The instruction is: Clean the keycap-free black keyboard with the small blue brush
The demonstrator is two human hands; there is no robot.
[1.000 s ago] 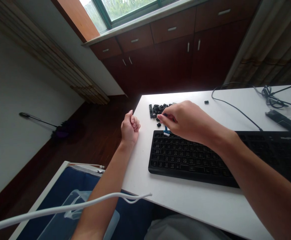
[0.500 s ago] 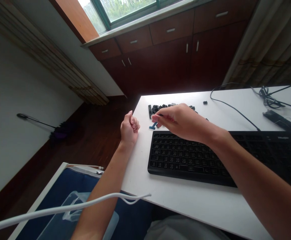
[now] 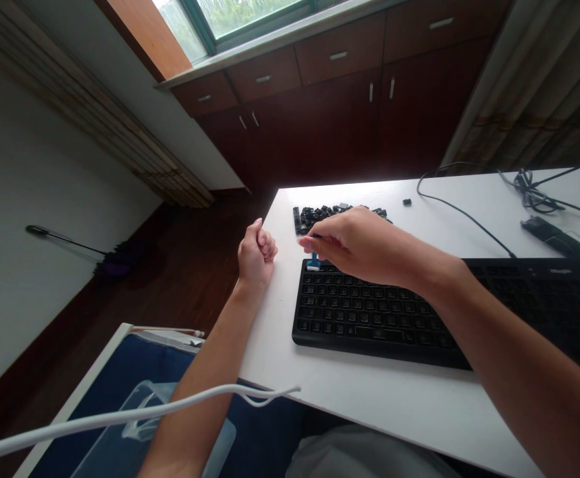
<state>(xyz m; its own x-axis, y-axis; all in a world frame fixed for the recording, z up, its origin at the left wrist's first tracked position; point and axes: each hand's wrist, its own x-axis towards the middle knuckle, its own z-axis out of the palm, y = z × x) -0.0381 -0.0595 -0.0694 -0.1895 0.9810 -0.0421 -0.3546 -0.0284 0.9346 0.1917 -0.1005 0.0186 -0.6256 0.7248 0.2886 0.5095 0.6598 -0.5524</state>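
Right hand (image 3: 362, 242) working a small blue brush (image 3: 313, 263) at the keyboard's far left corner.
The brush is pinched between closed thumb and fingertips, its white end down at the top row of the black keyboard (image 3: 379, 317), which lies flat on the white table (image 3: 369, 398). The left hand (image 3: 257, 252) is curled into a loose fist by the table's left edge, apart from the keyboard; whether anything is inside it, I cannot tell. A pile of black keycaps (image 3: 314, 214) sits beyond the keyboard, partly hidden by the right hand, and a single keycap (image 3: 406, 202) lies farther right, near a thin black cable (image 3: 469, 209).
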